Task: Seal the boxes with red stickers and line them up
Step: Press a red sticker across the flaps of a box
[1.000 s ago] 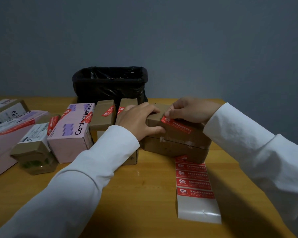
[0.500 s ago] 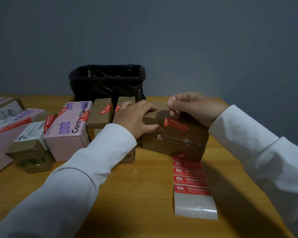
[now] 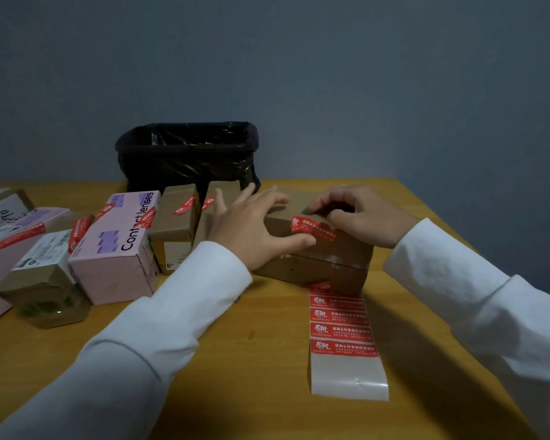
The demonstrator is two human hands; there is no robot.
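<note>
A brown cardboard box [image 3: 315,268] lies on the wooden table [image 3: 251,376] in front of me. A red sticker [image 3: 311,230] runs over its upper front edge. My left hand [image 3: 251,227] rests on the box's left end, fingers spread across the top and thumb on the front face beside the sticker. My right hand [image 3: 362,217] has curled fingers, and its thumb and fingertips sit on the sticker's upper end on the box top. A strip of red stickers [image 3: 343,328] on white backing lies in front of the box, its far end hidden under it.
Sealed boxes stand in a row on the left: a pink box [image 3: 115,249], two small brown boxes [image 3: 175,223] [image 3: 218,190], and a small labelled box [image 3: 42,268]. A black-lined bin [image 3: 188,154] stands behind them. The table's right edge [image 3: 432,214] is near.
My left hand's fingers have loosened and spread over the box top. My right hand has slid lower along the sticker, and the box sits a little flatter.
</note>
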